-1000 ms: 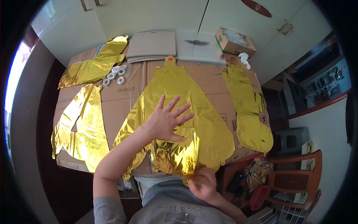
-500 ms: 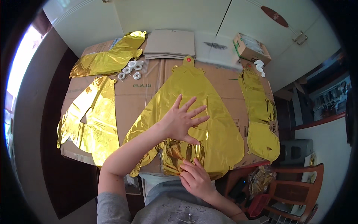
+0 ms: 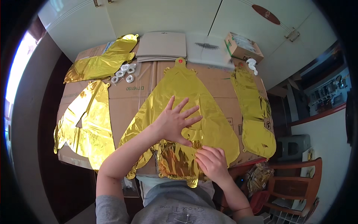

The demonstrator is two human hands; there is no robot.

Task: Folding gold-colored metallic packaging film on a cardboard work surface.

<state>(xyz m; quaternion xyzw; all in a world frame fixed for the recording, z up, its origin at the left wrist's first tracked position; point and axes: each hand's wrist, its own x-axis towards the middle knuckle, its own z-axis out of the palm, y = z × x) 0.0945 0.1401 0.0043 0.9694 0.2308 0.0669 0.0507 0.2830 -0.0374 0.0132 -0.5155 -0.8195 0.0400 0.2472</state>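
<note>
A large gold foil balloon (image 3: 218,130), flat and roughly triangular, lies in front of me on the cardboard. My left hand (image 3: 175,119) rests on its middle, palm down with the fingers spread. Just right of the left thumb, my right hand (image 3: 214,162) has its fingers closed on the foil at the folded, crinkled lower part. That shiny flap (image 3: 177,164) hangs over the near edge, with a small tab at its bottom. A red round mark shows on the balloon's far tip.
Flat cardboard (image 3: 126,100) covers the table. Another gold A-shaped balloon (image 3: 97,128) lies left, more gold foil (image 3: 100,61) far left, and a long gold piece (image 3: 255,115) right. White ribbon rolls (image 3: 120,73), grey boards (image 3: 161,44) and a small box (image 3: 244,46) stand behind; a wooden chair (image 3: 294,183) is at right.
My right hand has moved up and to the right along the foil. The crinkled flap has spread and its tab now hangs lower. My left hand stays spread on the balloon.
</note>
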